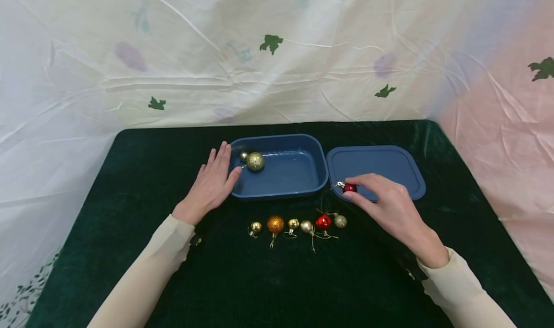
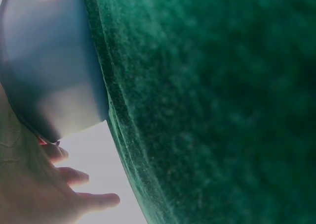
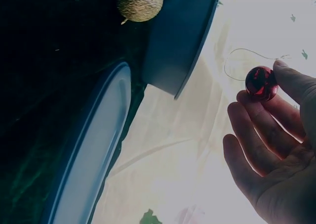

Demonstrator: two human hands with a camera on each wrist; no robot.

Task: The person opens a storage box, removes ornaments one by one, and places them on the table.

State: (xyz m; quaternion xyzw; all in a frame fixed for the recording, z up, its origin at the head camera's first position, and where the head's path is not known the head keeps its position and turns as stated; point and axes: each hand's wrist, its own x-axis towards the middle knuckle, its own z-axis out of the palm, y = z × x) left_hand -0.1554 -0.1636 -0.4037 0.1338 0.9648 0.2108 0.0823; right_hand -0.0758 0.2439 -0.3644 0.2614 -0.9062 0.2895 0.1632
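Observation:
A small shiny red bauble with a silver cap and thin loop is pinched between the thumb and fingers of my right hand, above the near left part of the blue lid. In the right wrist view the red bauble shows against the thumb and fingertips. My left hand, fingers straight, rests at the left end of the blue container, thumb over its rim. Inside the container, at its left end, lie a large gold glitter bauble and a smaller gold bauble.
The blue lid lies right beside the container. In front stands a row of small baubles: gold ones, an orange glitter bauble, a red bauble and a pale glitter bauble. Dark green cloth covers the table; a white patterned curtain hangs behind.

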